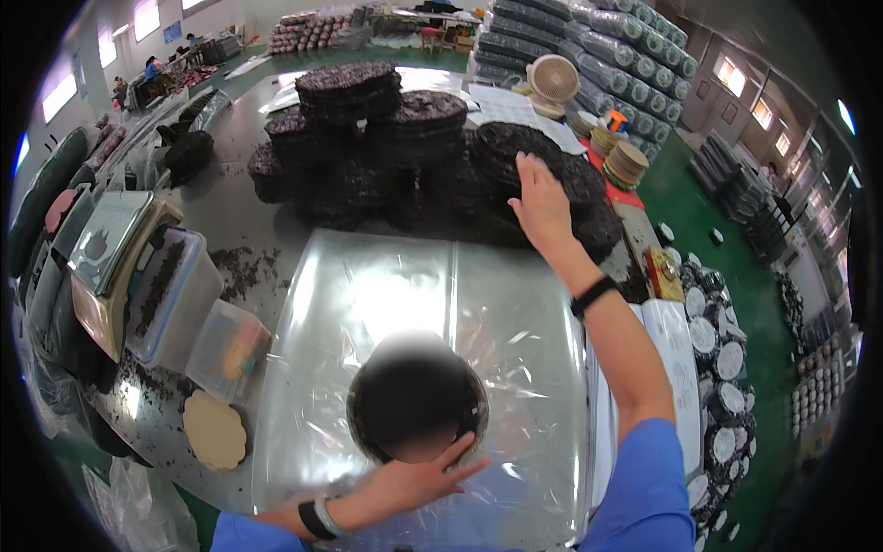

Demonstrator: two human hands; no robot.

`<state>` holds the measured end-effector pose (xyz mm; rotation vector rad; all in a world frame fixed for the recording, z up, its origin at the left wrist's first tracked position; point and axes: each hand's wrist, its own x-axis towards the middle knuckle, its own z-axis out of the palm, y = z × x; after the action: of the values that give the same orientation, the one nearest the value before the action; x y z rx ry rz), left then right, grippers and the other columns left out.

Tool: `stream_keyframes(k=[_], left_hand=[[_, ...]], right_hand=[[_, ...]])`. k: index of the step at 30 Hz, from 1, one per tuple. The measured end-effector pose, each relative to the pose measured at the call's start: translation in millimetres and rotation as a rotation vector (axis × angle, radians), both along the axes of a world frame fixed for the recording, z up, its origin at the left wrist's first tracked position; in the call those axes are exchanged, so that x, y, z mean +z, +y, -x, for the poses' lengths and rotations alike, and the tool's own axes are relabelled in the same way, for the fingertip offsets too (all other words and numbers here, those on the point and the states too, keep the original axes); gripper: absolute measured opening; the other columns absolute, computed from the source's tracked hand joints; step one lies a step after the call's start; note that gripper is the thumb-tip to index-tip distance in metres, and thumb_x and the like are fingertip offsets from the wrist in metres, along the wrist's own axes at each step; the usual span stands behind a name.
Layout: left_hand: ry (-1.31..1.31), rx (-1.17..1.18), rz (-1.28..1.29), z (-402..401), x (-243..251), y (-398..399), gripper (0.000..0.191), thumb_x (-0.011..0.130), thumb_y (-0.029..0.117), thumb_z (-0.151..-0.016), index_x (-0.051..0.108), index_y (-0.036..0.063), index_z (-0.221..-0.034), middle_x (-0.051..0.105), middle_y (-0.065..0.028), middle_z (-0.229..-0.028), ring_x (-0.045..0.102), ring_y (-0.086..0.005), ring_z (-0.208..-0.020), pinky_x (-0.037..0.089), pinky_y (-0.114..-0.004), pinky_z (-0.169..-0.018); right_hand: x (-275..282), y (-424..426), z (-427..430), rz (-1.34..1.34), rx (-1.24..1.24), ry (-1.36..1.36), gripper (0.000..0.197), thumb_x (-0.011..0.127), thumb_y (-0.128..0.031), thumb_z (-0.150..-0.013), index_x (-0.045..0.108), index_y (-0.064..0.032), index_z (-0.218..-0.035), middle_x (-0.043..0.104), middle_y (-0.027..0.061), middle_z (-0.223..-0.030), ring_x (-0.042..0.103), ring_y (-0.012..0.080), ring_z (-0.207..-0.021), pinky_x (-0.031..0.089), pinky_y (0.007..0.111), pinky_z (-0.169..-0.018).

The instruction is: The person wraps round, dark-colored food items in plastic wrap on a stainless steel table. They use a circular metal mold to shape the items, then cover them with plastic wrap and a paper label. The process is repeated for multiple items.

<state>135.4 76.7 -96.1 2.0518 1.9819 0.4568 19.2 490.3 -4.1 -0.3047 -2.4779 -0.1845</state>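
My right hand (541,200) reaches to the near edge of a stack of dark round cakes (517,141), apparently dried seaweed, its fingers extended and thumb apart. My left hand (421,479) is spread low over clear plastic sheeting (538,345), at the near edge of a round dark item (476,400). A blurred patch hides most of that item. The left hand's fingers are apart, with nothing seen between them. More stacks of the dark cakes (348,90) stand across the back of the metal table (241,124).
To the left are a weighing scale (110,241), a plastic bin (186,303), a clear box (227,352) and a scalloped tan disc (214,431). A fan (552,79), round tan discs (624,165) and a paper stack (666,372) line the right. Wrapped packs (703,334) lie beyond.
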Motion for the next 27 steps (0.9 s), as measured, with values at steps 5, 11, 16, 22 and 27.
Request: stream_keyframes(k=[5, 11, 16, 22, 27], left_hand=[[-0.099, 0.0, -0.098, 4.0, -2.3, -4.9, 0.048, 0.058, 0.023, -0.094, 0.048, 0.0174, -0.141, 0.043, -0.0169, -0.152, 0.057, -0.0352, -0.123, 0.051, -0.041, -0.099], [-0.065, 0.043, -0.213, 0.6, 1.7, -3.2, 0.044, 0.062, 0.016, -0.088, 0.057, 0.0127, -0.131, 0.053, -0.0163, -0.141, 0.062, -0.0322, -0.112, 0.053, -0.04, -0.093], [0.008, 0.034, -0.065, 0.7, -8.9, -6.3, 0.058, 0.054, 0.019, -0.095, 0.04, 0.0257, -0.151, 0.047, -0.015, -0.15, 0.062, -0.0319, -0.12, 0.053, -0.037, -0.097], [0.008, 0.064, -0.075, -7.0, 9.1, 1.0, 0.059, 0.071, 0.027, -0.087, 0.052, 0.0268, -0.142, 0.051, -0.0113, -0.147, 0.064, -0.0269, -0.114, 0.055, -0.035, -0.09], [-0.142, 0.031, 0.156, 8.5, 44.8, 4.8, 0.049, 0.07, 0.03, -0.09, 0.058, 0.0214, -0.136, 0.064, -0.0079, -0.127, 0.068, -0.0282, -0.103, 0.056, -0.037, -0.086]], right_hand=[[-32.6, 72.2, 69.0, -0.393, -0.297, -0.156, 0.087, 0.071, -0.012, -0.083, 0.024, -0.0045, -0.155, 0.043, 0.0302, -0.146, 0.039, 0.0433, -0.14, 0.025, 0.051, -0.121], [-19.6, 69.0, 27.0, -0.448, -0.142, 0.212, 0.061, 0.058, 0.0, -0.086, 0.042, 0.0002, -0.144, 0.045, 0.0257, -0.144, 0.042, 0.0416, -0.138, 0.031, 0.054, -0.119], [-13.5, -17.8, -104.2, -0.196, 0.082, 0.16, 0.077, 0.065, 0.011, -0.071, 0.045, -0.0016, -0.145, 0.039, 0.0253, -0.151, 0.038, 0.0443, -0.141, 0.032, 0.056, -0.117], [-138.5, -95.8, -285.4, -0.004, -0.059, -0.17, 0.049, 0.062, -0.004, -0.087, 0.054, 0.0005, -0.135, 0.039, 0.0306, -0.149, 0.039, 0.0485, -0.14, 0.034, 0.058, -0.114], [-125.1, -101.0, -284.9, 0.277, 0.025, -0.294, 0.078, 0.086, -0.026, -0.068, 0.052, -0.0019, -0.133, 0.045, 0.0295, -0.142, 0.044, 0.047, -0.132, 0.042, 0.052, -0.109]])
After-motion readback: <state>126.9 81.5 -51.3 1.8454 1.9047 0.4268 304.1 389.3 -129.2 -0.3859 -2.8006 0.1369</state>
